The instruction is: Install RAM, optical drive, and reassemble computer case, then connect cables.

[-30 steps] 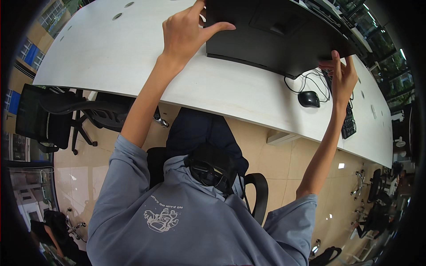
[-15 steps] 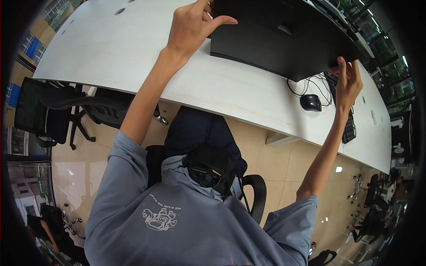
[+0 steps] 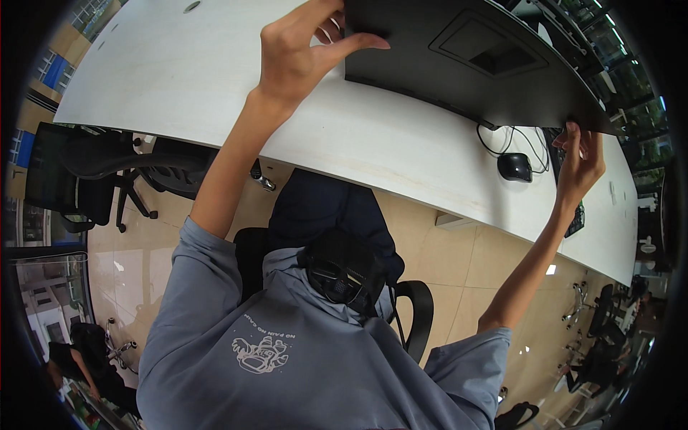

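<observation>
A wide black monitor (image 3: 423, 68) is held up at the far edge of the view, its back turned toward me. A rectangular recess shows in that back. My left hand (image 3: 290, 57) grips its left edge, thumb laid over the back and fingers mostly hidden behind it. At the lower right corner, my right hand (image 3: 582, 168) pinches the edge between thumb and fingers. Below the monitor a black mouse (image 3: 514, 167) lies on the desk with its cable looped. A black keyboard (image 3: 575, 221) is partly hidden by my right forearm.
The long white desk (image 3: 186, 86) runs across in front of me, with a round cable hole (image 3: 192, 6) at the far left. Black office chairs (image 3: 172, 168) stand at the left. Another person (image 3: 86, 365) sits at the lower left.
The monitor has tilted and shifted right, showing more of the recess in its back. My right hand has moved right and slightly down with its corner; my left hand keeps its hold.
</observation>
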`<state>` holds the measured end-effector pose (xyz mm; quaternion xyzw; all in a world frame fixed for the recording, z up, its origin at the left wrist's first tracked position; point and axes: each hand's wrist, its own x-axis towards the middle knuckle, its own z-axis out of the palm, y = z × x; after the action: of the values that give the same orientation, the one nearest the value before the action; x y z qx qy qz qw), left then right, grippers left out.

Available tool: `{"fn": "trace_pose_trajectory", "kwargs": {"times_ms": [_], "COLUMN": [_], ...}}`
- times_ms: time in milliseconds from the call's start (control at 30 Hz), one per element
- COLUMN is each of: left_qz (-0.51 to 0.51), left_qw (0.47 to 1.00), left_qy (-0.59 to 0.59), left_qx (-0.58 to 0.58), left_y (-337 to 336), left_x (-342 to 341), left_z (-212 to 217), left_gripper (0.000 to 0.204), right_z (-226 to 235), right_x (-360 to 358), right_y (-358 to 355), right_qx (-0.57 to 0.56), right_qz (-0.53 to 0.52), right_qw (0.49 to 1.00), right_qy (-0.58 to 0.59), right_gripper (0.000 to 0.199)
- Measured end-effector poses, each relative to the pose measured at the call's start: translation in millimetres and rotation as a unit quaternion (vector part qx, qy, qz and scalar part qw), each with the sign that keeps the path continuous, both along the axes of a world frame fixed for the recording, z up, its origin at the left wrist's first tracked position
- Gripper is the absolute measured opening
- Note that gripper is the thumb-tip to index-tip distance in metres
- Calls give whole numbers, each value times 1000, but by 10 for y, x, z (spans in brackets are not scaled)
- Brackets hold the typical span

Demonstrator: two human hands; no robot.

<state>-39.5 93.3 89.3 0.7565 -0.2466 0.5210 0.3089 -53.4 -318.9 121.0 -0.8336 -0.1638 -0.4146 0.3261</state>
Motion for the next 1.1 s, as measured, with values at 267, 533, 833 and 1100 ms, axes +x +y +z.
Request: {"fn": "trace_pose_trajectory", "kwargs": {"times_ms": [267, 533, 833, 1100], "left_qz": [44, -63, 55, 64], "left_qw": [994, 997, 995, 998], "left_qy": [-75, 34, 87, -14], "left_qx": [67, -19, 3, 12], "left_y": [96, 109, 44, 28], "left_x": [-74, 58, 18, -41], "left_z": [-102, -41, 202, -160], "left_gripper": [41, 36, 40, 34], "right_z": [-144, 54, 127, 61], "right_x": [-109, -29, 251, -68], "right_y": [-36, 103, 275, 79], "right_qx": [25, 20, 50, -3], "right_qz": [-17, -5, 9, -18], "right_qw": [999, 1000, 999, 997], "right_qy": [-24, 23, -10, -76], "right_gripper": [13, 18, 35, 28]}}
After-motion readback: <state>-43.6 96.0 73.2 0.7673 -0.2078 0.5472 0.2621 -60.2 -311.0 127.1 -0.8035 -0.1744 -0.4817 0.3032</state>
